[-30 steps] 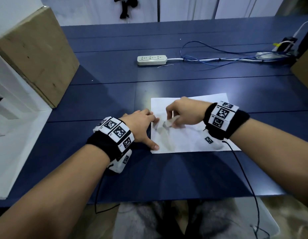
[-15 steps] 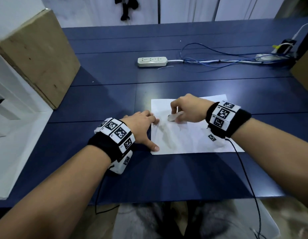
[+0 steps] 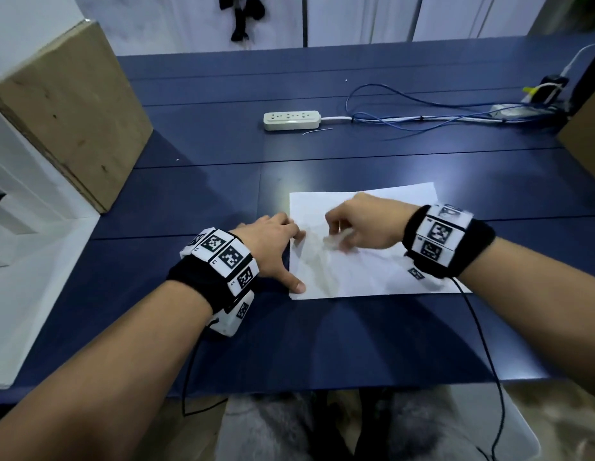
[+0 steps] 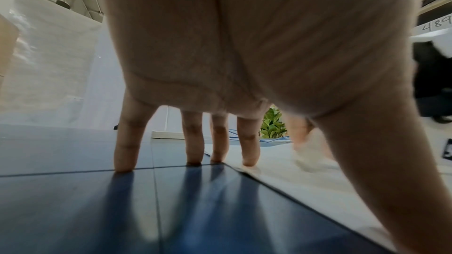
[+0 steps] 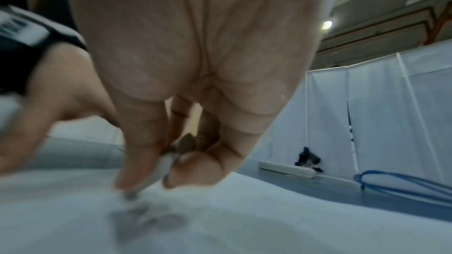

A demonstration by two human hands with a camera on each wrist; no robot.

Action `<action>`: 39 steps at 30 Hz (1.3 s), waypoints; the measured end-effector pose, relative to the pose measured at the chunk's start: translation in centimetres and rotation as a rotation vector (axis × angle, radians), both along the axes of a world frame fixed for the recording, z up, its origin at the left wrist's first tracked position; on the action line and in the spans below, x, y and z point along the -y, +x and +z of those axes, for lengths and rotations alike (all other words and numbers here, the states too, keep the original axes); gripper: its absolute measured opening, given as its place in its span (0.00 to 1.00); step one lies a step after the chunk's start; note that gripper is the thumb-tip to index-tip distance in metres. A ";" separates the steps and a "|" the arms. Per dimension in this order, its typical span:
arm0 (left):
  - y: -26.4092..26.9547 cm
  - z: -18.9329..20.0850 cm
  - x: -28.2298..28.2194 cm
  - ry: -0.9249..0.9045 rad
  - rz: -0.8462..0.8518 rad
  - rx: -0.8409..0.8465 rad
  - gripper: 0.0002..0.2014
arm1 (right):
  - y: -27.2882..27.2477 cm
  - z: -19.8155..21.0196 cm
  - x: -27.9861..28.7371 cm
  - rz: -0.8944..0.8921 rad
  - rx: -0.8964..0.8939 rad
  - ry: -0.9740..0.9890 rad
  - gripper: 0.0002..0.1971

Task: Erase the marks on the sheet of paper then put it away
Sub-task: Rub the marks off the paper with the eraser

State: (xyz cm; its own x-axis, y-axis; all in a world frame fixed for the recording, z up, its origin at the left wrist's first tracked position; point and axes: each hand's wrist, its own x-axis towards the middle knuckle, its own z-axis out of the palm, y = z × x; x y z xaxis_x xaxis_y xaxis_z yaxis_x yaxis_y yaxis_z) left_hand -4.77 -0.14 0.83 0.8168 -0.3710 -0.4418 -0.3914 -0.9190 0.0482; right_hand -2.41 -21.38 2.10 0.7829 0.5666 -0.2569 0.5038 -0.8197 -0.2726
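Note:
A white sheet of paper [image 3: 372, 271] lies flat on the dark blue table [image 3: 322, 344] in front of me. My left hand [image 3: 273, 247] presses its left edge with straight, spread fingers [image 4: 249, 142]; the thumb tip sits on the near left corner. My right hand [image 3: 362, 224] pinches a small white eraser [image 3: 332, 241] and holds it down on the sheet's left half. In the right wrist view the eraser [image 5: 156, 169] is blurred between thumb and fingertips, touching the paper [image 5: 220, 219]. Faint grey smudges show on the sheet near the eraser.
A white power strip [image 3: 292, 120] with white and blue cables [image 3: 422, 118] lies further back on the table. A wooden box [image 3: 73, 111] and a white shelf unit [image 3: 16, 227] stand at the left. Another wooden box edge [image 3: 585, 141] is at the far right.
My right hand with the eraser has slid back and forth across the sheet's left half, ending slightly nearer and left of half a second ago. The left hand has stayed put.

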 end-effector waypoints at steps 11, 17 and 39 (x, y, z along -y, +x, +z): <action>0.5 -0.1 0.3 0.009 -0.022 -0.004 0.57 | 0.7 -0.3 -0.1 -0.092 0.055 0.008 0.09; 0.6 -0.2 0.3 0.005 -0.024 -0.007 0.57 | -2.8 0.0 -0.2 0.182 -0.230 -0.044 0.08; 0.1 0.0 1.0 0.006 -0.013 0.028 0.49 | -0.2 -0.3 0.9 0.042 -0.007 0.005 0.09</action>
